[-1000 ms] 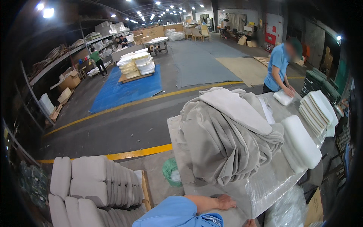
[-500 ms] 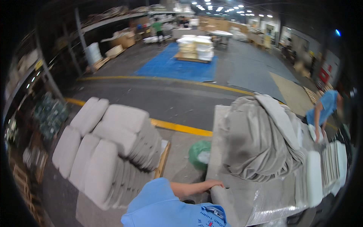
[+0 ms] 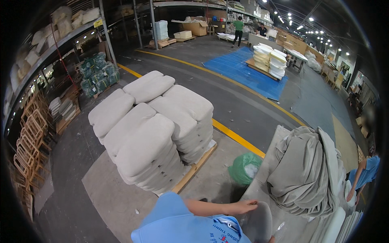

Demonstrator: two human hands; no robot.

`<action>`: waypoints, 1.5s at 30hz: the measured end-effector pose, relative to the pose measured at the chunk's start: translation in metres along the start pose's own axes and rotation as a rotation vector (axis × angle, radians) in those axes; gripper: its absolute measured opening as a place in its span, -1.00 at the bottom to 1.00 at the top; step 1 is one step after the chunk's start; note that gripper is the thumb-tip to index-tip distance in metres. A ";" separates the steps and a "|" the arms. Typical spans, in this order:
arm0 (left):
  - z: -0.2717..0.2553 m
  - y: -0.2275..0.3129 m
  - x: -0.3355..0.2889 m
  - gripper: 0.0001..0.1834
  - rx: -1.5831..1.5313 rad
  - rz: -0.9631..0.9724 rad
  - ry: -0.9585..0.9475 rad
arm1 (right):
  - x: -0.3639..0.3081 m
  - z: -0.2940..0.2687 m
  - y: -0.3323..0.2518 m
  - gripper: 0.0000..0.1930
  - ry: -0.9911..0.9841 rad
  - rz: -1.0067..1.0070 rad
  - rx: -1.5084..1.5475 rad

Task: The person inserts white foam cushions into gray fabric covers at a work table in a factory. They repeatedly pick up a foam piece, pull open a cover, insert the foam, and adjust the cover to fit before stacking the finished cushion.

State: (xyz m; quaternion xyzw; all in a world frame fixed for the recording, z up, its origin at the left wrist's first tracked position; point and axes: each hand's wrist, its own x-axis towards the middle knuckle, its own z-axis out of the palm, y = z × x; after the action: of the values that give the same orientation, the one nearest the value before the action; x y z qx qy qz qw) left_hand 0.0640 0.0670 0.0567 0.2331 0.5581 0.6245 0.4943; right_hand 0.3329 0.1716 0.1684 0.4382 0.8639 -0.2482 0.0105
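Note:
My left hand (image 3: pixel 244 206) reaches across from the blue-sleeved arm, its fingers bent over the upper edge of a grey cushion (image 3: pixel 259 222). The cushion stands tilted at the near corner of the work table, its lower part cut off by the picture's edge. I cannot make out my right hand. Just beyond the cushion, a large heap of grey fabric covers (image 3: pixel 304 172) lies on the table (image 3: pixel 270 150). To the left, tall stacks of pale grey cushions (image 3: pixel 142 135) stand on a wooden pallet (image 3: pixel 198 166).
A green bag (image 3: pixel 242 169) sits on the floor between pallet and table. At the table's far right another person in blue (image 3: pixel 366 172) bends over a white piece. Wooden frames (image 3: pixel 32 141) and green-wrapped bundles (image 3: pixel 98 73) stand left. Foam stacks (image 3: pixel 270 60) rest near a blue floor sheet (image 3: pixel 243 81).
My view has swung left, bringing the cushion stacks nearer the middle. The cushion under my left hand shows more of its face and stands more upright.

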 end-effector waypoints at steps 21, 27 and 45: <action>-0.347 0.108 -0.208 -0.59 0.647 0.144 0.893 | 0.207 0.014 -0.399 -0.36 0.019 -0.707 -0.144; -0.438 0.128 -0.276 -0.68 0.990 0.330 1.344 | 0.252 0.017 -0.652 -0.36 -0.177 -1.329 -0.235; -0.467 0.060 -0.336 -0.35 0.779 -0.221 1.897 | 0.358 0.348 -0.800 -0.37 -0.225 -0.635 0.455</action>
State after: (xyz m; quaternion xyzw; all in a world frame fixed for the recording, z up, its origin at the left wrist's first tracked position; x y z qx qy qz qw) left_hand -0.2158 -0.4392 0.0746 -0.2641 0.9005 0.2785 -0.2045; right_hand -0.5671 -0.1055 0.1151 0.1107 0.8728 -0.4703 -0.0696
